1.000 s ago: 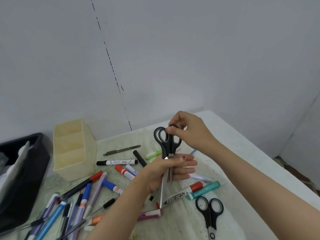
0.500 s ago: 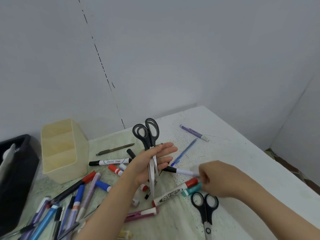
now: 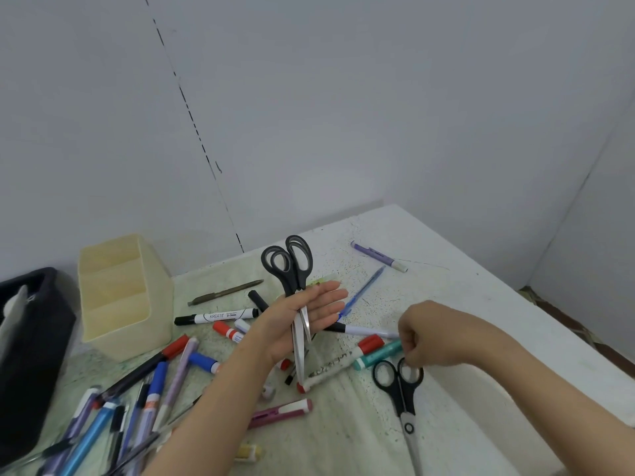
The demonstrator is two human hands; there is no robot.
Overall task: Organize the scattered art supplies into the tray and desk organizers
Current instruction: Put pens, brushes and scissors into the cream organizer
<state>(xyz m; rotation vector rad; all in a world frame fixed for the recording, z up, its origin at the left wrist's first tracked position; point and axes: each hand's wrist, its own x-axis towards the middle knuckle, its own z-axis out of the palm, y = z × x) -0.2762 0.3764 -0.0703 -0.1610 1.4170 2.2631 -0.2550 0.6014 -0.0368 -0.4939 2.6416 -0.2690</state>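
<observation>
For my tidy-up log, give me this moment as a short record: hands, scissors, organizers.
left hand: palm up, fingers straight, carrying held scissors
held scissors: black handles, apparently two pairs, blades toward wrist
right hand: curled fingers at table scissors' handle loop, grip unclear
table scissors: lying flat, black handles
cream organizer: upright, three compartments

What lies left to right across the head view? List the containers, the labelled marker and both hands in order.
black tray → cream organizer → KREATE marker → left hand → right hand
</observation>
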